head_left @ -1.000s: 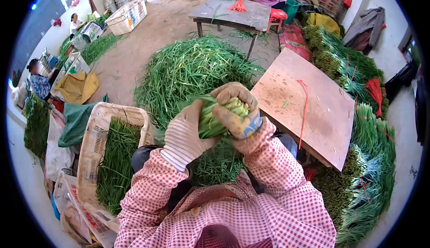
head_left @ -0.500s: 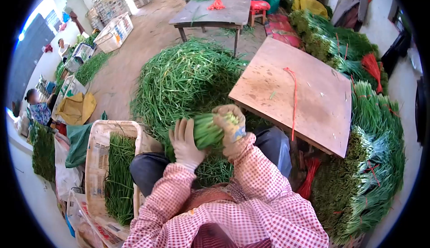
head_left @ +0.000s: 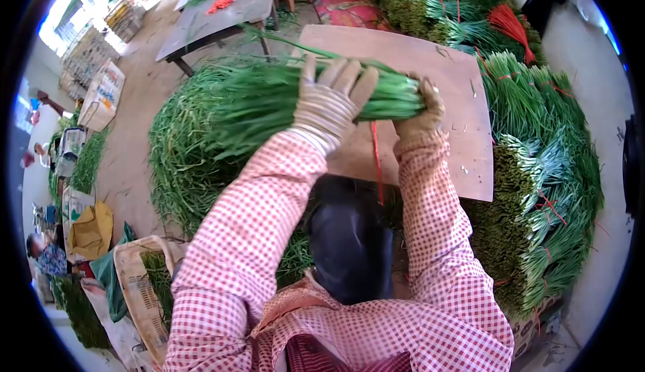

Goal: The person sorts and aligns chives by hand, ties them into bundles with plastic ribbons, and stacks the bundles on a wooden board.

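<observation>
A long bundle of green chives [head_left: 262, 110] lies crosswise over the left part of a flat wooden board [head_left: 457, 157]. My gloved left hand [head_left: 329, 100] is wrapped over the middle of the bundle from above. At the pale stem ends, my gloved right hand [head_left: 424, 111] grips with its fingers curled round them. The leafy ends point left and are blurred. A red tie strip [head_left: 376, 160] hangs over the board's near edge, its upper part hidden beneath the bundle.
Loose chives [head_left: 178, 150] are heaped left of the board. Tied bundles [head_left: 537, 190] are stacked along the right, with red ties [head_left: 510, 32] on top. A grey table [head_left: 222, 19] stands ahead. A plastic crate [head_left: 138, 291] is at lower left, and a seated person [head_left: 50, 258] is farther left.
Both hands have carried the chives from over my lap up and forward onto the board. The bundle now covers part of the red tie strip. My view has turned right.
</observation>
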Tool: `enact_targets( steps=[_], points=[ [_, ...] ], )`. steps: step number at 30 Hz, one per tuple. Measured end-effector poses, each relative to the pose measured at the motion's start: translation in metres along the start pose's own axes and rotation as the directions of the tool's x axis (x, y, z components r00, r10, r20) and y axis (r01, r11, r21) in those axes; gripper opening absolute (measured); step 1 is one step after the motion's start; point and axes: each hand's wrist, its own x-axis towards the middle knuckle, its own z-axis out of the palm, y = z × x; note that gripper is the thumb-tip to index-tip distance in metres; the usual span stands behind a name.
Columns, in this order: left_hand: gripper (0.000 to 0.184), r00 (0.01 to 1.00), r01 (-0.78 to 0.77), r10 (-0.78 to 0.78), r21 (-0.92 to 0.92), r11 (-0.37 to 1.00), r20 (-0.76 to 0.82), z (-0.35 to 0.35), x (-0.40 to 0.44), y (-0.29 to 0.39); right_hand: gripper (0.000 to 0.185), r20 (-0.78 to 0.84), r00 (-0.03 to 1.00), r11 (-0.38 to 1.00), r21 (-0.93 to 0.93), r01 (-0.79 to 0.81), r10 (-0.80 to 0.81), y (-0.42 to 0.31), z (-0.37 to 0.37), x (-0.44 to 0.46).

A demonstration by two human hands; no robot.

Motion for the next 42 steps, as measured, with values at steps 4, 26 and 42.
enact_targets(
  steps=[4,26,42],
  points=[
    [0.104,0.899,0.192,-0.013,-0.367,0.910,0.438,0.052,-0.010,0.049,0.025,-0.081,0.997,0.999,-0.051,-0.006,0.002,-0.011,-0.078,-0.036],
    [0.104,0.833,0.164,0.005,-0.256,0.953,0.554,0.036,0.008,0.038,0.018,0.403,0.908,-0.160,-0.895,0.417,0.111,-0.062,-0.050,-0.021],
    [0.099,0.822,0.209,-0.004,-0.296,0.932,0.569,0.048,0.005,0.042,0.035,-0.034,0.791,-0.620,-0.643,0.451,0.611,0.046,0.007,0.105]
  ],
)
